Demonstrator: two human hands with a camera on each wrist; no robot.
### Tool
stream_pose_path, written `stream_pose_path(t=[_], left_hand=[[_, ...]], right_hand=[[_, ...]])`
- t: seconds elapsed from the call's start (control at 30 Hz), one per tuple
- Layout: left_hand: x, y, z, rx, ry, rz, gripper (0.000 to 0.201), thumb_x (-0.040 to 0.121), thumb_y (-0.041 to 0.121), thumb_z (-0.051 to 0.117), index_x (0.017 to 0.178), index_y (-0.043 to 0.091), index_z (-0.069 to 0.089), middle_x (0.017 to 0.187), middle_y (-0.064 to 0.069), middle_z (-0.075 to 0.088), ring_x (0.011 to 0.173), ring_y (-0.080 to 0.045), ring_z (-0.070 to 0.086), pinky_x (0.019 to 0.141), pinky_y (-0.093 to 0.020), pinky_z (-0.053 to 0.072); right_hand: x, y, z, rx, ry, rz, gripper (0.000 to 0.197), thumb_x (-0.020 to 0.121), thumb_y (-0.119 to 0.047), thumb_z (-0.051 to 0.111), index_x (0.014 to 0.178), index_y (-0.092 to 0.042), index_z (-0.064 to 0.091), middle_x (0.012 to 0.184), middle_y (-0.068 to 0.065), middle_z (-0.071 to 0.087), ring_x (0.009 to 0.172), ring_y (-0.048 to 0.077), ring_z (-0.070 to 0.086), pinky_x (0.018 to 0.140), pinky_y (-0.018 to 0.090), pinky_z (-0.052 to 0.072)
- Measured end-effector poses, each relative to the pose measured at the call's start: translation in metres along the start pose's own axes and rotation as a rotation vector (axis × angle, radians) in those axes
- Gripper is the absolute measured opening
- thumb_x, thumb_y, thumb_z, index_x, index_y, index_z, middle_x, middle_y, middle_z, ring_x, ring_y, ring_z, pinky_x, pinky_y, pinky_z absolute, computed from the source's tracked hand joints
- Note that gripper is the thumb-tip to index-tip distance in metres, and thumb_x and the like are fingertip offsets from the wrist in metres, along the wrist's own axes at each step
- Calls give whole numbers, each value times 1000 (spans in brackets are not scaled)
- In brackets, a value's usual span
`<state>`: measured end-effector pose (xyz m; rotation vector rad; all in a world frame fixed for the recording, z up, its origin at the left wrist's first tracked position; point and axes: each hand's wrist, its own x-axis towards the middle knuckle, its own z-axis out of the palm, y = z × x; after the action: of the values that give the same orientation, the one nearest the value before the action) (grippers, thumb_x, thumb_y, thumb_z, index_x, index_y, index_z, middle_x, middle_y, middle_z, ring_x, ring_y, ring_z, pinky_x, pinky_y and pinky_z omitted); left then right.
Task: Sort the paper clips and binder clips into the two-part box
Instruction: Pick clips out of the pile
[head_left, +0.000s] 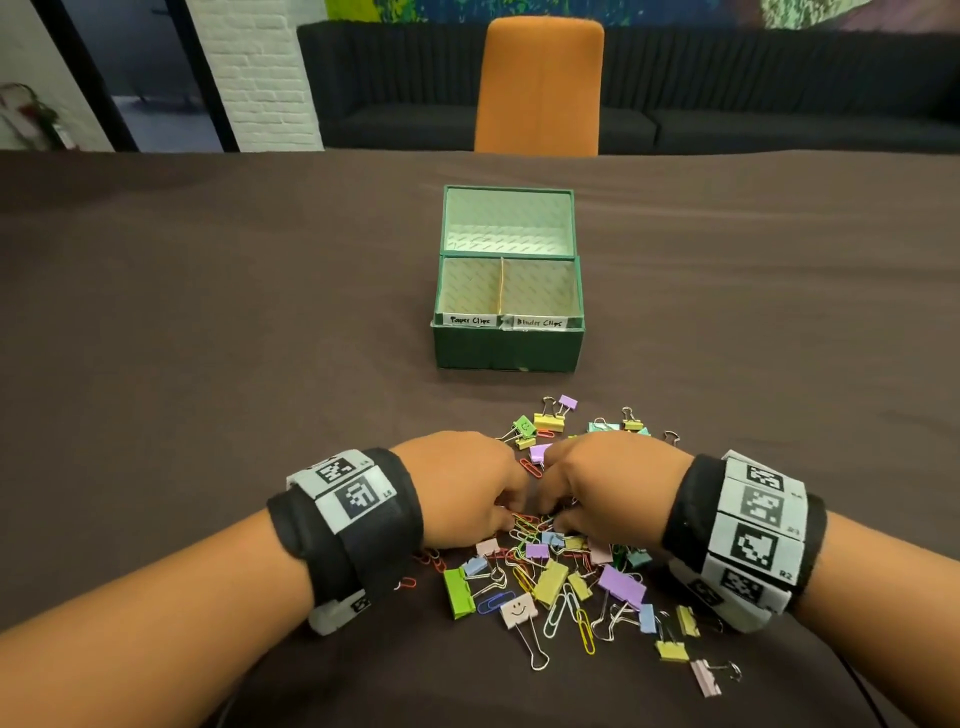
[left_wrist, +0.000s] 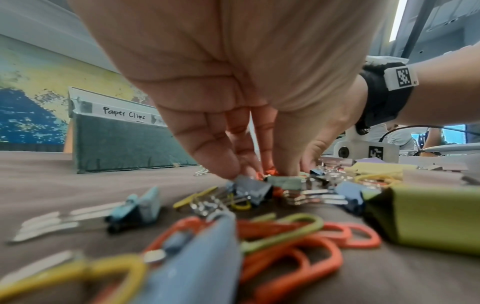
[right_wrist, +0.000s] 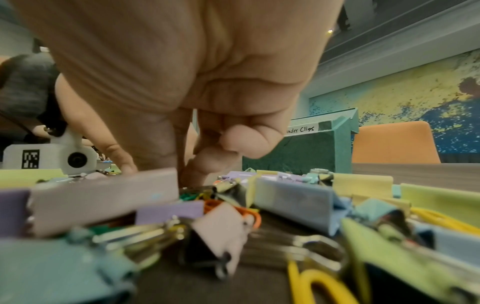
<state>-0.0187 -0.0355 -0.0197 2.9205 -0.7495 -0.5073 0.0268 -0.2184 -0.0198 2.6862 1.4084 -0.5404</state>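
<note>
A green two-part box (head_left: 509, 353) stands open mid-table. Its left part (head_left: 470, 291) is labelled "Paper Clips" and its right part (head_left: 543, 291) "Binder Clips"; both look bare. A pile of coloured paper clips and binder clips (head_left: 561, 577) lies in front of it. Both hands reach down into the pile's middle, almost touching each other. The fingertips and thumb of my left hand (head_left: 498, 504) (left_wrist: 257, 170) come together on an orange paper clip (left_wrist: 270, 170). On my right hand (head_left: 561, 512) (right_wrist: 158, 164) the outer fingers are curled. A pinkish binder clip (right_wrist: 103, 195) hides its thumb and forefinger tips.
The box lid (head_left: 506, 221) stands open behind the box. The table is covered in a brown cloth (head_left: 208, 312). An orange chair (head_left: 540, 83) and a dark sofa (head_left: 779, 119) stand beyond the far edge. Stray clips reach nearly to the box front.
</note>
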Motion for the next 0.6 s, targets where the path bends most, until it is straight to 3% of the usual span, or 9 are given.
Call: stream_pose_path(t=[0.1,0.23,0.33,0.43,0.47,0.53,0.6], left_hand=[[-2,-5,2,-91,24,-19,11,91,36,63,100,30,66,94,11,60,84,-10,55,76,-30,49],[-7,-18,1,-255,72,-76,8,87,32,71,91,26,68,81,11,66,69,-1,57,68,-24,50],[-13,-40,-12,-460,179,-162,7,82,28,77,84,24,71,74,6,70,63,-3,61,67,-24,52],[-18,-60,-34,-806,270,-211,7,83,14,78,80,16,71,67,-2,70,58,-13,64,63,-27,56],[-19,-65,-41,-878,283,-216,7,83,11,77,80,13,71,66,-2,70,56,-13,63,60,-26,56],[-19,-71,-52,-962,282,-213,6,83,8,76,82,10,71,67,-3,70,54,-11,62,57,-22,55],[-16,-74,-59,-997,252,-197,5,83,8,76,84,9,71,68,-3,70,56,-11,63,58,-22,55]], right_hand=[[0,0,1,33,-30,-1,10,92,-24,58,93,-27,67,101,-8,60,90,13,57,76,27,48],[1,5,-3,129,-14,0,8,91,-22,59,87,-27,64,95,-10,59,85,9,55,76,26,47],[5,12,-18,266,105,-21,5,91,-25,64,87,-27,64,87,-14,59,77,1,53,76,24,47],[17,20,-41,429,229,-3,7,89,-25,69,85,-24,63,77,-7,65,65,7,57,68,25,49],[24,23,-49,474,272,7,8,88,-24,71,85,-23,64,76,-4,66,63,9,57,66,25,49],[41,31,-63,533,357,38,8,86,-18,74,87,-21,67,72,-7,67,60,1,55,64,19,48],[61,37,-77,583,440,82,13,84,-13,73,91,-22,67,72,-10,68,62,-1,58,68,16,48]])
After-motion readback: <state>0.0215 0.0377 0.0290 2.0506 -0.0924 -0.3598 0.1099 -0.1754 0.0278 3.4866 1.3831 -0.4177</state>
